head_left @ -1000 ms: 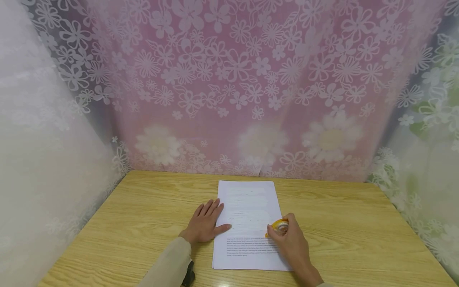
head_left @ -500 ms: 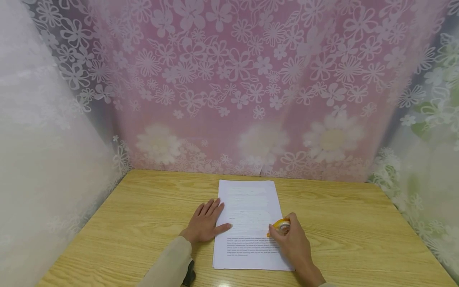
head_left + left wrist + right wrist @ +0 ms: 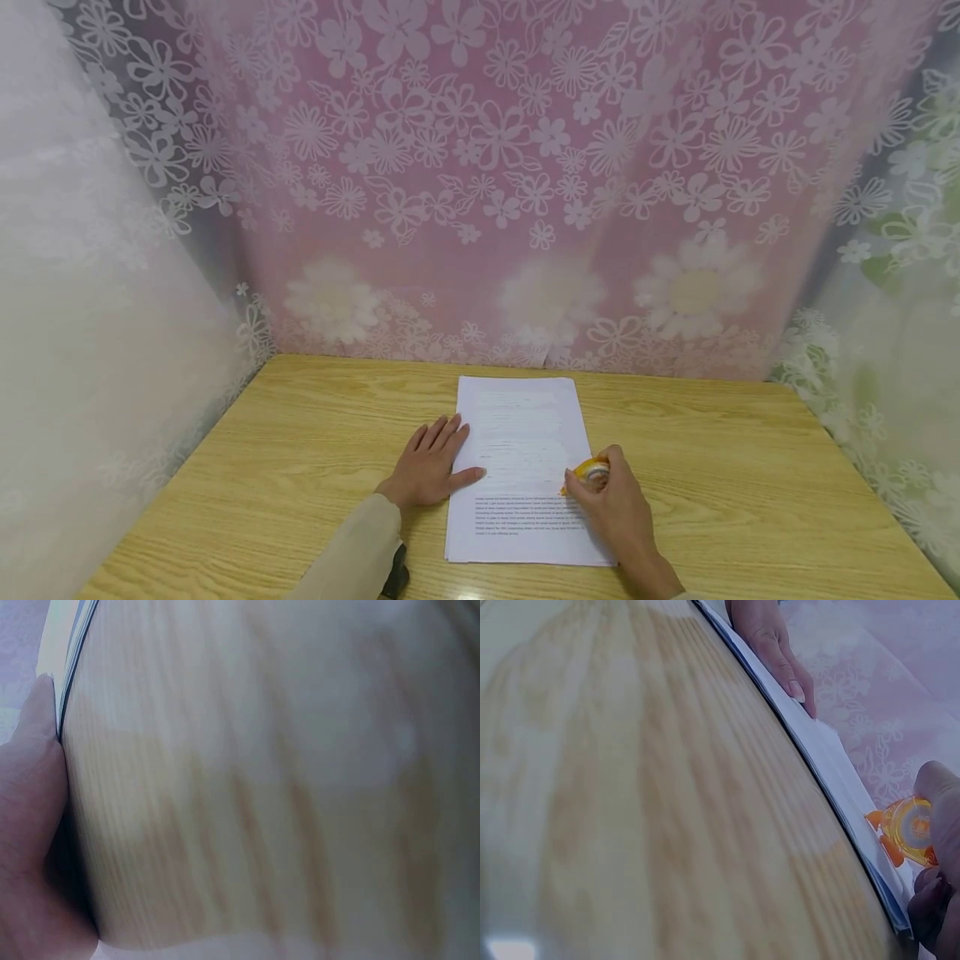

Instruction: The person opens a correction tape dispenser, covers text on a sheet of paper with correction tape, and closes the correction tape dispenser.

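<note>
Firstly, head view, paper stack (image 3: 517, 471): it lies on the desk (image 3: 720, 467), with printed lines (image 3: 525, 517) in its lower part and whitish strips (image 3: 521, 417) above them.
Left hand (image 3: 429, 471): it rests over the left edge of the paper stack, fingers straight, thumb spread apart onto the sheet.
Right hand (image 3: 621, 507): it pinches a yellow-orange correction tape (image 3: 587, 472) near the right edge of the paper stack, just above the printed lines.
Curtain (image 3: 480, 183): pink with white flowers, behind the desk.
Left wrist view, hand: partly seen beside the paper edge; I cannot tell here how most fingers lie.
Right wrist view, correction tape: its orange tip is at the paper; whether they touch, I cannot tell.
</note>
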Action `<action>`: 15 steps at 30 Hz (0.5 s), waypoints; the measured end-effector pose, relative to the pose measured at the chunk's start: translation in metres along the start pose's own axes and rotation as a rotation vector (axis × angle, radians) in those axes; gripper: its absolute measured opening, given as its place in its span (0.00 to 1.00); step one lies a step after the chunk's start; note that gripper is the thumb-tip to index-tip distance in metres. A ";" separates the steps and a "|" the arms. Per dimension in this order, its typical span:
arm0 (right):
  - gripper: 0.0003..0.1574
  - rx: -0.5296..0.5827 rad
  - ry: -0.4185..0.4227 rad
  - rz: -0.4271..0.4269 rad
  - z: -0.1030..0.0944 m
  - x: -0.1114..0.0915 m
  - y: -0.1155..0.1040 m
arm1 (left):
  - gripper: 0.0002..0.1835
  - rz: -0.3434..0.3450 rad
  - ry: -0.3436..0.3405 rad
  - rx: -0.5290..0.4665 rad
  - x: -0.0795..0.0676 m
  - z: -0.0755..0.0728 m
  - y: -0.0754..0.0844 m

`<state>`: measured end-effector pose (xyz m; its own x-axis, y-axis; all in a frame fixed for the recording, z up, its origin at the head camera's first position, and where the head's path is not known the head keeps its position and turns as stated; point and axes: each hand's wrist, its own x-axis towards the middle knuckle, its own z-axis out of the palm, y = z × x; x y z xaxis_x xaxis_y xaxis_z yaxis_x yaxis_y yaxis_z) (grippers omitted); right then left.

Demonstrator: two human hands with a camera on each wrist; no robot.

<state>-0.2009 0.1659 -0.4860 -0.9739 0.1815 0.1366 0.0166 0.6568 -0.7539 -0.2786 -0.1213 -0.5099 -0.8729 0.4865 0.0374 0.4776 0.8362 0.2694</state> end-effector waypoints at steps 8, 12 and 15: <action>0.29 -0.015 0.023 -0.005 -0.002 0.001 0.002 | 0.46 0.004 0.005 -0.001 -0.001 0.000 0.000; 0.29 -0.011 0.025 -0.006 -0.003 0.001 0.003 | 0.47 0.003 0.005 0.007 0.000 0.001 -0.001; 0.29 -0.005 0.021 -0.006 -0.005 0.001 0.004 | 0.47 0.004 0.004 0.010 0.000 0.001 -0.001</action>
<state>-0.2012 0.1719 -0.4856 -0.9689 0.1932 0.1545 0.0124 0.6618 -0.7496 -0.2789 -0.1218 -0.5112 -0.8715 0.4886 0.0423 0.4818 0.8368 0.2600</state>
